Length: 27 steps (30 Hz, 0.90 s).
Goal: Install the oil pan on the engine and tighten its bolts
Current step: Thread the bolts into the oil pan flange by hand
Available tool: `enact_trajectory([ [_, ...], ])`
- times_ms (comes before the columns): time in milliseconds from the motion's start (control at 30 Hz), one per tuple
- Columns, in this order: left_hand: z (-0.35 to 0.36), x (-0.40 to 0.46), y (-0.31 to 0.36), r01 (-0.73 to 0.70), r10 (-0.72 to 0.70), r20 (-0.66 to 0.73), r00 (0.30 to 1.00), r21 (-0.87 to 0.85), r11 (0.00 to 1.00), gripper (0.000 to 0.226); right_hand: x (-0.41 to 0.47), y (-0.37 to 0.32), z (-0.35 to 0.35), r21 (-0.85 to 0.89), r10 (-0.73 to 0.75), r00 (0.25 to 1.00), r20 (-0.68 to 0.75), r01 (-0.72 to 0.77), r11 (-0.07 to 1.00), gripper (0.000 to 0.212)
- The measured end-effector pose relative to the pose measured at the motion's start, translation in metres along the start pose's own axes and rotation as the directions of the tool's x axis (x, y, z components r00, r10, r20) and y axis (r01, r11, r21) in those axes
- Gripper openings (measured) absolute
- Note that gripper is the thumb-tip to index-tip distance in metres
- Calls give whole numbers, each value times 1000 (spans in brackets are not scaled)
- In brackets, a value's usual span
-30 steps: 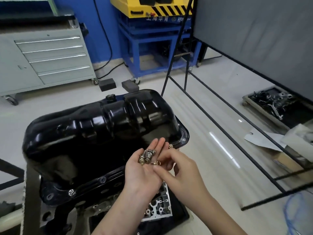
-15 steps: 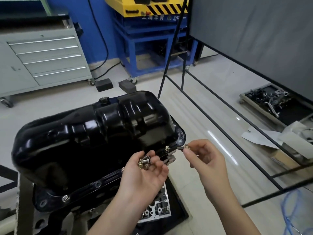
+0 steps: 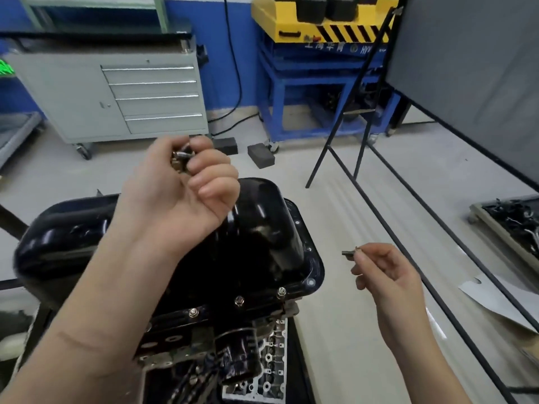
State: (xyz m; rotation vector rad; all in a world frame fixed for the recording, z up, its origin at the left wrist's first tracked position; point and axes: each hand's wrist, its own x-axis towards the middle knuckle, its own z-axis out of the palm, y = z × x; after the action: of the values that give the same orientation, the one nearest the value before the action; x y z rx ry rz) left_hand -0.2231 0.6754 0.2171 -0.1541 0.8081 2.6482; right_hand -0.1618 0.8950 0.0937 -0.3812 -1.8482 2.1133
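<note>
A glossy black oil pan (image 3: 262, 228) sits upside-down on the engine (image 3: 210, 354), filling the lower middle of the head view. Three bolts (image 3: 237, 301) stand in its near flange. My left hand (image 3: 178, 193) is raised over the pan, fingers curled around several loose bolts (image 3: 181, 158). To the right of the pan's corner, my right hand (image 3: 385, 272) pinches a single bolt (image 3: 348, 252) between thumb and fingertips, held clear of the flange. My left forearm hides the pan's middle.
A black metal frame (image 3: 408, 237) with a grey panel runs along the right. A grey drawer cabinet (image 3: 151, 94) and a blue stand (image 3: 315, 91) with a yellow machine are behind. A tray of parts (image 3: 513, 223) and paper lie on the floor at right.
My left hand closed around the loose bolts and rose over the pan. My right hand took one bolt and drew away to the right of the pan's corner. The view moved closer over the engine.
</note>
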Motion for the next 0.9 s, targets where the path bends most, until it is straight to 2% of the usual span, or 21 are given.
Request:
enact_trajectory([
  [267,-20,18,43,-100,104,-110,989,42,994,19,27,3,16,29,22,996,83,-24,999,7],
  [467,-35,37,90,-65,114,-176,978,263,963,16,65,-6,40,14,17,988,153,-20,1000,7],
  [567,-45,46,106,-32,100,-215,971,301,953,17,94,-7,58,-73,5,982,189,9,997,9],
  [767,-63,59,119,17,54,-259,964,266,964,8,150,3,85,-292,35,958,284,52,955,11],
  [900,-67,74,128,47,18,-292,956,216,975,16,172,12,92,-533,105,905,413,146,834,10],
])
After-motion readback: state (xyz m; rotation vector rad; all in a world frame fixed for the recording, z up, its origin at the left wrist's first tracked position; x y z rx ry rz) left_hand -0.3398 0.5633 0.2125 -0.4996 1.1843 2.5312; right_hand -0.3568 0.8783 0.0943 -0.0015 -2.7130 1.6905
